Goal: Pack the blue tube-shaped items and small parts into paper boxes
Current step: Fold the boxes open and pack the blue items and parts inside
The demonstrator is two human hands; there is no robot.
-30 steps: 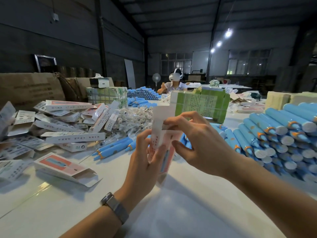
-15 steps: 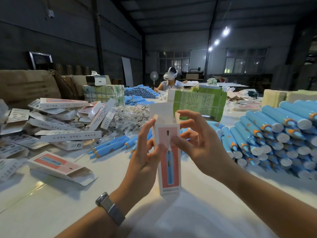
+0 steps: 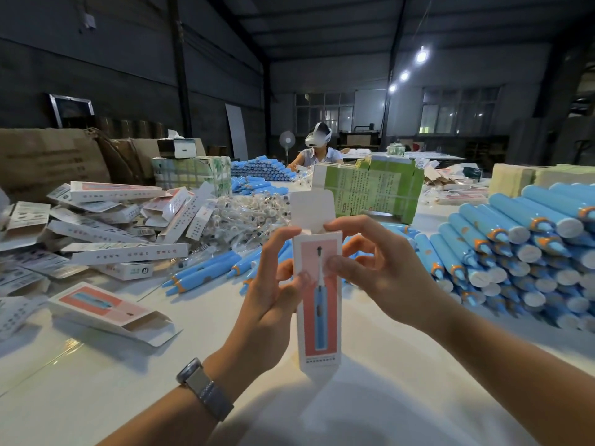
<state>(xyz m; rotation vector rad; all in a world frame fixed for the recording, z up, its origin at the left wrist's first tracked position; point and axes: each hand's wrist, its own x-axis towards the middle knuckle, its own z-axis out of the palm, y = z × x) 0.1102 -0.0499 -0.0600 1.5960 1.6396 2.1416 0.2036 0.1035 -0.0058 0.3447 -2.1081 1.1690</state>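
Closest to the camera, both forearms come up from the bottom edge, cut off below the elbows, with a grey watch [image 3: 206,388] on the left wrist. Between the hands is a tall paper box [image 3: 318,297], held upright just above the white table [image 3: 96,397]. Its front is pink with a blue tube thing printed on it, and the top flap [image 3: 311,210] is sticking straight up, open. The left hand [image 3: 273,294] grips the box's left edge, thumb on the front and fingers wrapped behind where I can't see them. The right hand [image 3: 376,268] pinches the top right part, thumb pressed on the front, index finger on the rim. Can't tell if anything's inside, the walls hide it. The small print at the bottom is too tiny to read.

A bit further left, another box [image 3: 106,309] lies flat with its end flaps open. Behind that there's a messy heap of flat boxes [image 3: 106,226], running off the left edge. Loose blue tubes [image 3: 206,273] lie on the table behind the hands, partly hidden by them. On the right is a big stack of blue tubes [image 3: 528,249], cut off by the frame. Middle distance has a pile of small parts in clear bags [image 3: 244,217], hard to make out, and a green bundle [image 3: 373,191]. Way back, another person [image 3: 317,149] sits at the table.
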